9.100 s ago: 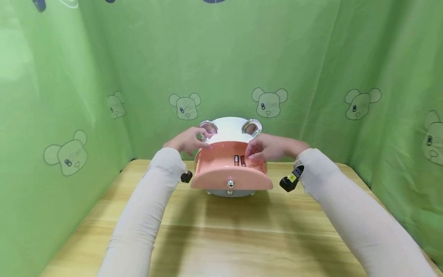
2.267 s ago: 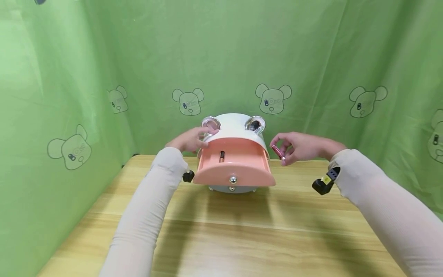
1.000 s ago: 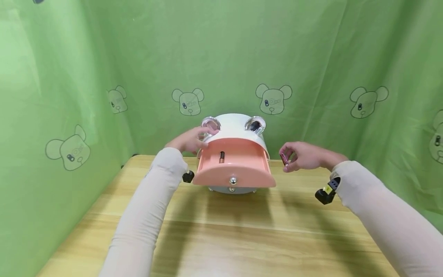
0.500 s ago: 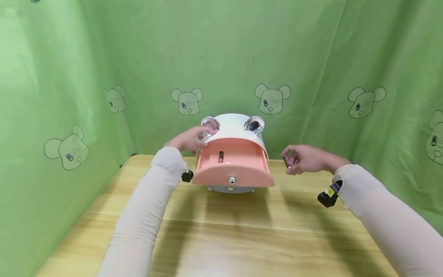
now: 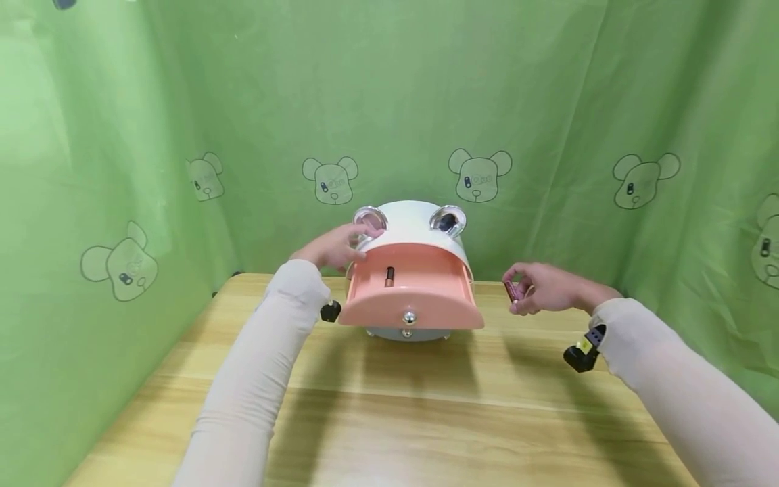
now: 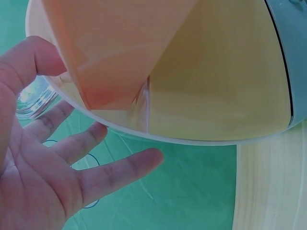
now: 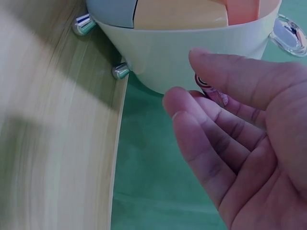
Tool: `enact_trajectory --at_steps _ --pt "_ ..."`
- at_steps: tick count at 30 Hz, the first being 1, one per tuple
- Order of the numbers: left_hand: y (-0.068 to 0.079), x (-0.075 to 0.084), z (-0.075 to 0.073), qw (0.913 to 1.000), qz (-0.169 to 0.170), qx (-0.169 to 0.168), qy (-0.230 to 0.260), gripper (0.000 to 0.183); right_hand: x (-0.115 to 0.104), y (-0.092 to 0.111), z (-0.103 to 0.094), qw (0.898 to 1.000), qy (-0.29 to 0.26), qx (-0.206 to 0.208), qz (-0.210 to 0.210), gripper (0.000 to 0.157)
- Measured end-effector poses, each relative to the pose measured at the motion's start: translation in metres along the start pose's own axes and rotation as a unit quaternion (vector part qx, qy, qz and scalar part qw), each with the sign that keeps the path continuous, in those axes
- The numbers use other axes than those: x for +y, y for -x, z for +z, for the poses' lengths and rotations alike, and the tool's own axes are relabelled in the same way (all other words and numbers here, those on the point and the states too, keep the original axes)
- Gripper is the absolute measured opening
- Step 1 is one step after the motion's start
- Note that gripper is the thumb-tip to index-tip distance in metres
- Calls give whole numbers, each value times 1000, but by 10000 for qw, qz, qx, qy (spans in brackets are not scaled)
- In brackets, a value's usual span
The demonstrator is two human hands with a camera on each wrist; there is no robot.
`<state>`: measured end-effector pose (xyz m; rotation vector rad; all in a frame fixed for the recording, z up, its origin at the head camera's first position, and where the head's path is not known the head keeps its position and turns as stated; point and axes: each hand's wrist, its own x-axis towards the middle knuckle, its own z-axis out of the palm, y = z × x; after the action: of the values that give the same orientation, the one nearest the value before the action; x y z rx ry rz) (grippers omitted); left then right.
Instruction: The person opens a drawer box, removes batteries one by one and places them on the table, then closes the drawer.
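A white drawer box (image 5: 409,220) with silver ears stands at the table's back, its pink top drawer (image 5: 420,308) pulled out. Inside the drawer, left of centre, lies a black and copper battery (image 5: 389,276). At the box's upper left my left hand (image 5: 333,246) touches the rim, thumb at the front edge and other fingers loosely spread outside, as the left wrist view shows. Well right of the box, my right hand (image 5: 544,287) pinches a dark red battery (image 5: 510,291) between thumb and fingers; in the right wrist view the fingers cover much of this battery (image 7: 213,91).
Below the pink drawer the box has a yellow drawer (image 7: 180,15) and a grey-blue one (image 5: 389,333), both pushed in. Short silver feet (image 7: 121,70) carry it on the wooden table (image 5: 426,419). Green curtains (image 5: 389,101) with bear prints surround the table.
Earlier two batteries lay in the drawer under my right hand; now one lies there, further left. My right hand has moved right and down with the red battery. My left hand stays put.
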<state>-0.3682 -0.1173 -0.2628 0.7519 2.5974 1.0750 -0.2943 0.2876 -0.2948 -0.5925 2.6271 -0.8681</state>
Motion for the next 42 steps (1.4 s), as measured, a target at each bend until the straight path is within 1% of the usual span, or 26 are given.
enact_trajectory --at_steps 10,14,20,28,33,42 --pt "1 0 0 10000 24 5 44 57 15 1 5 9999 104 15 -20 62" --pt "0 0 0 10000 33 -25 25 53 22 3 8 10000 34 -17 16 62" --pt "0 -1 1 10000 26 -47 26 57 31 4 16 9997 -104 -86 180 60" --pt "-1 -1 0 10000 57 -8 27 53 45 5 28 9995 -287 -18 136 53" --pt "0 0 0 10000 51 -24 40 50 53 5 35 9989 -410 -16 211 51" --pt "0 -2 2 9998 -8 -15 176 58 64 4 43 9973 -552 -5 482 57"
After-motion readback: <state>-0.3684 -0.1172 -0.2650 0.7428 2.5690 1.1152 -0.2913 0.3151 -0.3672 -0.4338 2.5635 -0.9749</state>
